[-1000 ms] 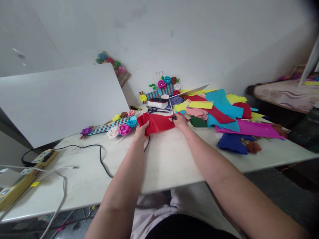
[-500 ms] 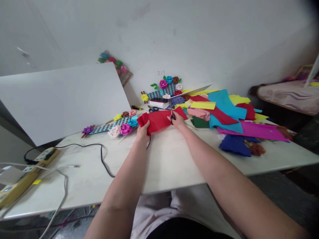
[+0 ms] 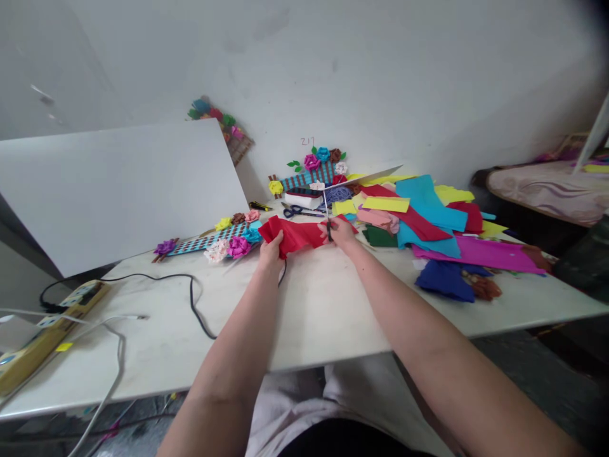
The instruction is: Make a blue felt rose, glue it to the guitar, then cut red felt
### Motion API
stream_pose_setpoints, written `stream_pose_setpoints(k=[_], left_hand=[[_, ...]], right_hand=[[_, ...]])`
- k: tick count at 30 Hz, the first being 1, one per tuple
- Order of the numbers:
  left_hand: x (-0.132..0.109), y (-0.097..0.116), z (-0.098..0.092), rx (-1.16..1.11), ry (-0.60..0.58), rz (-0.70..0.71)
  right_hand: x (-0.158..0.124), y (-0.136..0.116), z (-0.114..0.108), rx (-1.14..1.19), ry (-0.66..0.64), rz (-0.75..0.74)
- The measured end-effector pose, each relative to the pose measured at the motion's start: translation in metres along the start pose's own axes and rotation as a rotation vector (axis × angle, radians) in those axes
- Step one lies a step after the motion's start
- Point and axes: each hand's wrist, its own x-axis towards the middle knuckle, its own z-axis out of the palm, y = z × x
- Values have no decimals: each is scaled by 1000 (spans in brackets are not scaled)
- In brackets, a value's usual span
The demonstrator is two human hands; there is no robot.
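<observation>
left hand (image 3: 272,247) pinches the near left edge of the red paper (image 3: 297,233); right hand (image 3: 340,232) grips scissors (image 3: 327,219) cutting into its right side.

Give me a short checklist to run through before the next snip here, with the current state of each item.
1. Left hand grips the red paper: ok.
2. Right hand holds the scissors: ok.
3. Blades meet the paper's edge: ok.
4. Left fingers apart from the blades: ok.
5. Black cable away from the cut: cannot tell, it runs under the left hand.
6. Spare blue-handled scissors lie behind the paper, apart: ok.
</observation>
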Motion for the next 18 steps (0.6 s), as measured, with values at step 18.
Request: stream_pose_setpoints(k=[18], left_hand=[[0, 6, 2, -40, 15, -9]], right_hand=[[-35, -33, -27, 131, -858, 20]])
